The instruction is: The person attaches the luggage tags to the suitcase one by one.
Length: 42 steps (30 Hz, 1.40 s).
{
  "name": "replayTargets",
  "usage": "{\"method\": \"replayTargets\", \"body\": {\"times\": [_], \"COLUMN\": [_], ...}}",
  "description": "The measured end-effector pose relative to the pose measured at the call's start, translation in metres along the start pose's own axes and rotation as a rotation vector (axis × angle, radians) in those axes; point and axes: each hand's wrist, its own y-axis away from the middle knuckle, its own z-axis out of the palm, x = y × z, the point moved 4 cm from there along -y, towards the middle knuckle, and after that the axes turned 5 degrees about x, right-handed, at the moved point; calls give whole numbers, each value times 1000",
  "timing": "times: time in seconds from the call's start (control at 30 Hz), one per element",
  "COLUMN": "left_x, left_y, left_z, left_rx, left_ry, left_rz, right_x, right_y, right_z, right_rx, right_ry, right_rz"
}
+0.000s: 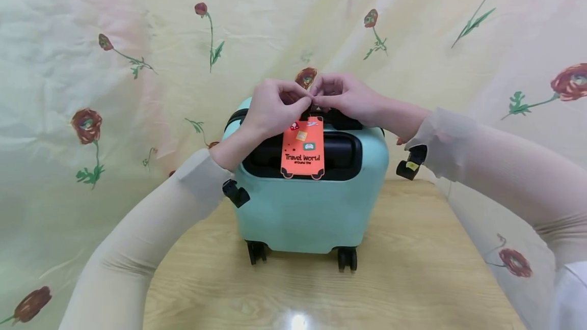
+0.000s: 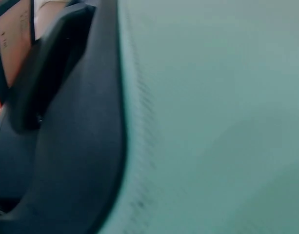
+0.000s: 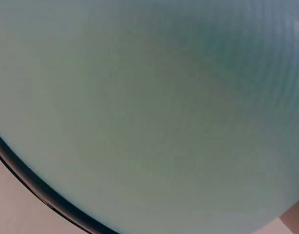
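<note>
A mint-green suitcase [image 1: 298,213] stands upright on its black wheels. An orange luggage tag [image 1: 302,152] reading "Travel World" hangs at its top, in front of the black handle recess. Above the tag, the thumb and index finger of my left hand [image 1: 275,108] pinch its dark strap. From the other side my right hand [image 1: 350,97] pinches at the same spot, fingertips meeting the left ones. The strap is mostly hidden by the fingers. In the left wrist view the black handle [image 2: 51,63] appears close up beside the tag [image 2: 15,41]. Only the pale-green shell [image 3: 139,122] fills the right wrist view.
The suitcase rests on a light wooden table [image 1: 412,269]. A curtain or cloth printed with red flowers [image 1: 151,24] hangs behind and along both sides. Black wrist straps [image 1: 236,193] with small devices sit on both sleeves, near the suitcase's sides.
</note>
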Motion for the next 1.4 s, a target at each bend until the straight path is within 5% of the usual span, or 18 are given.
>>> {"method": "replayTargets", "body": {"times": [0.37, 0.67, 0.77, 1.03, 1.27, 1.4], "left_x": [-3, -3, -1, 22, 41, 47], "left_y": [-3, -10, -16, -35, -33, -31], "left_z": [-1, -1, -2, -4, 4, 7], "left_rx": [-117, -142, -193, -489, -530, -497], "left_ry": [90, 75, 40, -232, -552, -599], "left_rz": [-296, -392, -406, -319, -101, 8], "right_x": [2, 3, 4, 3, 3, 4], "right_y": [-1, 2, 3, 1, 0, 0], "right_z": [1, -2, -4, -3, -2, -3], "right_rx": [-19, 26, 50, 61, 77, 79], "right_ry": [-43, -41, -34, -40, 16, 27], "right_rz": [1, 44, 65, 74, 116, 147]}}
